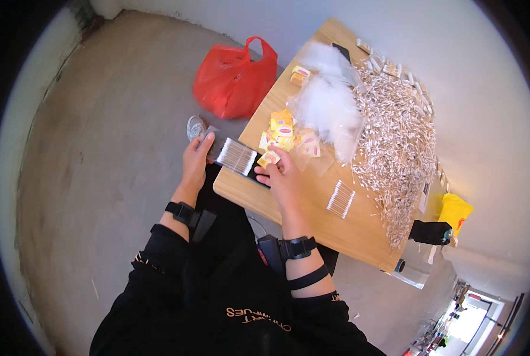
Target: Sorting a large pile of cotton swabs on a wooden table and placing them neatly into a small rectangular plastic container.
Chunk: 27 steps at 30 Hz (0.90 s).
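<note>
Two hands at table edge [241,193]: left hand [195,155] fingers curled, gripping dark tray [236,155] with cotton swab row; right hand [281,172] pinching small yellow packet [269,158]. Advice: keep tray level, slide packet gently.

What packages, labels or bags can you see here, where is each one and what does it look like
Small yellow label card: pinched in the right hand, yellow with a red patch.
Loose yellow labels: heaped on the wooden table, same colours.
Clear plastic bags: mid-table, crumpled, whitish.
Red plastic bag: on the floor beside the table, with handles.
Yellow packet: past the table's far right edge.
Dark tray of cotton swabs: held by the left hand.
</note>
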{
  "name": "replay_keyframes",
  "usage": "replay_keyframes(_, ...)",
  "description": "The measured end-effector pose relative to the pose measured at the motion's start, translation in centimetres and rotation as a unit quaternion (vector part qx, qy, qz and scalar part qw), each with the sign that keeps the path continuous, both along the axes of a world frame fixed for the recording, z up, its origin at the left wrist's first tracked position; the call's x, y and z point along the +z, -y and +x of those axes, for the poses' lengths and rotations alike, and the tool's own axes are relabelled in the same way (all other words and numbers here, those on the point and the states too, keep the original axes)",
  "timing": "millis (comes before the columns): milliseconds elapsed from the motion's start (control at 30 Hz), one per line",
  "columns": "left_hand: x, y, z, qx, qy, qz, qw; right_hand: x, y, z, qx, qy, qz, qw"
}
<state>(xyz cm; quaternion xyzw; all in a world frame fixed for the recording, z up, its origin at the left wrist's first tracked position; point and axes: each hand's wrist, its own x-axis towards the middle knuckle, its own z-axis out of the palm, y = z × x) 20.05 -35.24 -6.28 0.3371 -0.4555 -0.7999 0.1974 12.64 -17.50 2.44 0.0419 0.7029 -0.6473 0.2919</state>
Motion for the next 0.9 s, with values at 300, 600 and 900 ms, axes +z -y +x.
replay_keyframes(300,0.4,-0.2,0.3,0.007,-0.013,0.012,1.0,-1.7,-1.7,0.8,0.065,-0.21,0.137,0.966)
replay_keyframes(600,0.5,-0.3,0.1,0.006,-0.004,0.023,1.0,-3.9,-2.5,0.8,-0.04,-0.149,0.014,0.988)
replay_keyframes(900,1.0,-0.9,-0.2,-0.003,0.013,-0.008,1.0,-2.2,0.3,2.5,-0.013,-0.055,0.058,0.997)
